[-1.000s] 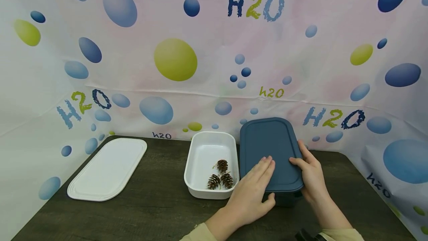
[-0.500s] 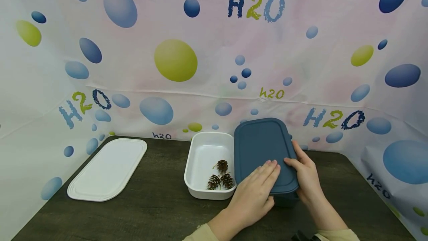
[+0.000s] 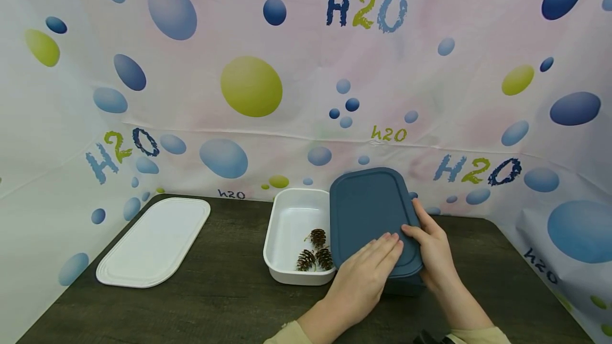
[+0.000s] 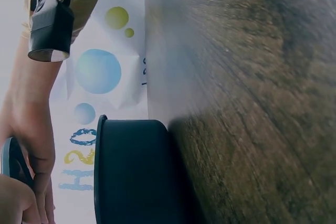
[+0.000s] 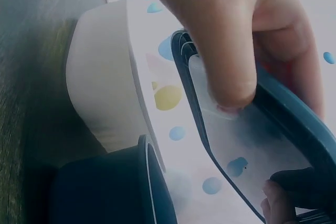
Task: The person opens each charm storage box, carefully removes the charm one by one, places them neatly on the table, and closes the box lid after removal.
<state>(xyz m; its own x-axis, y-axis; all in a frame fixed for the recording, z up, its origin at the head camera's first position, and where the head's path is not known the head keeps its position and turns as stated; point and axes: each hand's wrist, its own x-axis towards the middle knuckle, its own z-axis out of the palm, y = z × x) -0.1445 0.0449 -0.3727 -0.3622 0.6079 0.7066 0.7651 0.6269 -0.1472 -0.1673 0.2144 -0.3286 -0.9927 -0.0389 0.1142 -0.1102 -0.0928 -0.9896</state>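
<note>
Across the dark tabletop (image 3: 215, 307), as the head view has it, both hands are grasping the blue lid (image 3: 368, 206): the left hand (image 3: 363, 280) lays its fingers flat over the near edge, while the right hand (image 3: 437, 254) pinches the right side, thumb on top. Holding it from two sides presumably keeps so broad a lid steady. Its left edge overlaps the white container (image 3: 298, 278) to my eye; whether they touch I cannot tell. Three pine cones (image 3: 306, 260) sit at that container's near end, likely kept together by its walls. Well to the left lies a white lid (image 3: 155, 240).

By the left wrist's view, a gap separates the blue lid from the dark blue box (image 4: 131, 171) below, so the hands alone seem to bear it.

Through the right wrist's view, the right hand wraps the lid's rim, one finger against the underside; the left hand's thumb also appears to be underneath.
</note>
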